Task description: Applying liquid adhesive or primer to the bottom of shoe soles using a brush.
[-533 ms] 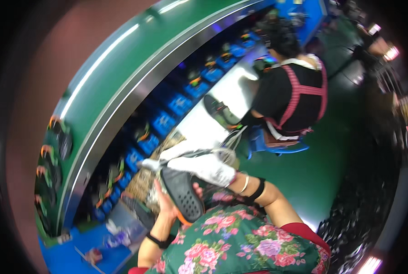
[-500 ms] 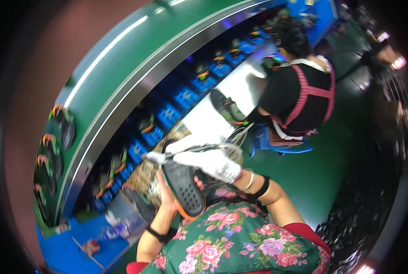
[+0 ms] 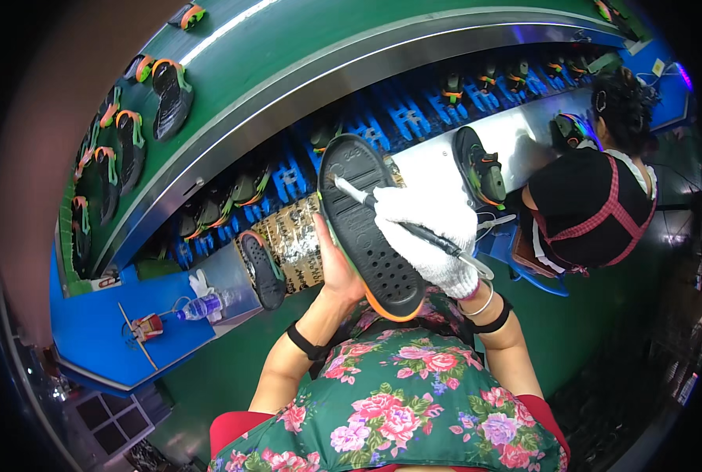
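My bare left hand (image 3: 338, 263) is closed around the left edge of a sandal (image 3: 359, 212). The sandal's black sole faces up, patterned with grooves and holes, and orange shows at its lower end. A white knitted glove covers my right hand (image 3: 428, 236), its fingers wrapped round a pen-shaped tool (image 3: 356, 193) with a dark grip, a light tip and a cord. That tip is at the sole's upper end; whether it presses on it I cannot tell. Left of my hands, another sandal (image 3: 261, 270) lies sole up on the bench.
A green conveyor belt (image 3: 319, 35) carrying several sandals curves along the far side. Below it stand blue racks (image 3: 288, 177) with more sandals. A plastic bottle (image 3: 202, 307) lies on the blue table at left. To the right, a co-worker (image 3: 595, 197) sits beside a sandal (image 3: 481, 169).
My view has turned, and the sandal sits higher in it, its sole in full sight. The gloved right hand now reaches over the sole with the tool's tip at its upper end.
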{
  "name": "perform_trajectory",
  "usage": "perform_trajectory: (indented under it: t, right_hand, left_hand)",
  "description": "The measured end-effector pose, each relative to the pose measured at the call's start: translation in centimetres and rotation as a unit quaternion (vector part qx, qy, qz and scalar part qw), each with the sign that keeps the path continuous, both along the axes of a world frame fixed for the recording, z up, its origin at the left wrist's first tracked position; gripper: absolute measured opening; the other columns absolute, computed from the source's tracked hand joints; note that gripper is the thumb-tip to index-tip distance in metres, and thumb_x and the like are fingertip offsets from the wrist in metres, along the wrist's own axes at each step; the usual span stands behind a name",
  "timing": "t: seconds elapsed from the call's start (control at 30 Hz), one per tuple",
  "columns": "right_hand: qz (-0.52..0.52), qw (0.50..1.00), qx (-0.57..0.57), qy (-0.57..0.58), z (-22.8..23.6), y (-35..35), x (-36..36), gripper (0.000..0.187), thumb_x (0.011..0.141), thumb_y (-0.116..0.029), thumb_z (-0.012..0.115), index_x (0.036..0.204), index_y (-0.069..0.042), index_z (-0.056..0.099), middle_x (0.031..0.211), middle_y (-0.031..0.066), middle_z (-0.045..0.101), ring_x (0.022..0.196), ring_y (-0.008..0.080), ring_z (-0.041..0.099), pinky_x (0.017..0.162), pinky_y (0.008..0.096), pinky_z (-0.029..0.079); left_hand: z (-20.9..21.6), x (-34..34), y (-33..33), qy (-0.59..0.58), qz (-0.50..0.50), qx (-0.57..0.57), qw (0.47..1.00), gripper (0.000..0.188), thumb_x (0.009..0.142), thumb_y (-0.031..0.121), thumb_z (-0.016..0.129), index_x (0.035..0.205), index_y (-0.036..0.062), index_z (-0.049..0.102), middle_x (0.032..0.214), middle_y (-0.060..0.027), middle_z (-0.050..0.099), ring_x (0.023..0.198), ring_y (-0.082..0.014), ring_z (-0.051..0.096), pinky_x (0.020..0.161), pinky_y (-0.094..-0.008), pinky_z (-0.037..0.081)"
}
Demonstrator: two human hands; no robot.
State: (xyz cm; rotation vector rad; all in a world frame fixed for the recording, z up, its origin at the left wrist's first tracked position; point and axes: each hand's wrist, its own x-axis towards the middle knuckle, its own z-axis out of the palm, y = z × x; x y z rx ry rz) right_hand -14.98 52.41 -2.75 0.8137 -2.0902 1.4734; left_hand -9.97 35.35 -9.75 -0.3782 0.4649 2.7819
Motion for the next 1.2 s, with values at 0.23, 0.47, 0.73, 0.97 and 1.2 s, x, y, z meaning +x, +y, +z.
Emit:
perform_trajectory:
  t: [0.23, 0.47, 0.73, 0.97, 1.2]
  right_hand:
    - [-0.002, 0.995, 0.089, 0.041, 0.2, 0.2, -0.8, 0.033, 0.079, -0.006, 0.076, 0.112, -0.004, 0.074, 0.110, 0.0128, 0.075, 0.096, 0.0295, 0.072, 0.084, 0.0391, 0.056]
    - [0.055, 0.988, 0.141, 0.041, -0.7, -0.5, 0.5, 0.043, 0.078, -0.004, 0.070, 0.121, -0.004, 0.071, 0.118, 0.0161, 0.070, 0.112, 0.0363, 0.067, 0.095, 0.0476, 0.053]
    - [0.038, 0.992, 0.120, 0.019, 0.2, 1.3, -0.2, 0.040, 0.079, -0.004, 0.071, 0.119, -0.002, 0.071, 0.122, 0.0158, 0.069, 0.112, 0.0351, 0.067, 0.098, 0.0482, 0.052]
    - [0.091, 0.994, -0.038, -0.040, -0.5, -0.2, -0.7, 0.031, 0.081, -0.006, 0.076, 0.112, -0.005, 0.075, 0.109, 0.0132, 0.075, 0.099, 0.0319, 0.071, 0.087, 0.0422, 0.056]
    - [0.063, 0.995, 0.040, 0.069, -0.3, -1.1, -1.0, 0.039, 0.080, -0.007, 0.076, 0.119, -0.006, 0.074, 0.111, 0.0109, 0.074, 0.098, 0.0274, 0.071, 0.085, 0.0386, 0.057]
  left_hand:
    - [0.9, -1.3, 1.1, 0.076, 0.038, 0.107, 0.991, 0.087, 0.098, 0.078, 0.025, 0.148, 0.0105, 0.048, 0.145, -0.0085, 0.056, 0.131, -0.0257, 0.054, 0.113, -0.0425, 0.041]
    - [0.4, -1.5, 2.5, 0.000, 0.017, -0.240, 0.971, 0.098, 0.095, 0.084, 0.019, 0.152, 0.0077, 0.042, 0.146, -0.0093, 0.053, 0.134, -0.0249, 0.051, 0.114, -0.0401, 0.041]
    - [0.2, -1.5, 2.4, -0.015, -0.026, -0.234, 0.972, 0.105, 0.087, 0.091, 0.018, 0.155, 0.0130, 0.037, 0.151, -0.0104, 0.048, 0.139, -0.0298, 0.047, 0.118, -0.0493, 0.035]
    - [-1.8, -2.2, 0.5, -0.007, -0.024, -0.229, 0.973, 0.107, 0.086, 0.093, 0.017, 0.146, 0.0105, 0.049, 0.137, -0.0099, 0.059, 0.126, -0.0266, 0.057, 0.110, -0.0454, 0.044]
    - [-6.5, -3.0, -0.9, 0.123, -0.037, -0.142, 0.981, 0.098, 0.092, 0.085, 0.022, 0.154, 0.0113, 0.038, 0.146, -0.0112, 0.053, 0.133, -0.0306, 0.054, 0.112, -0.0476, 0.044]
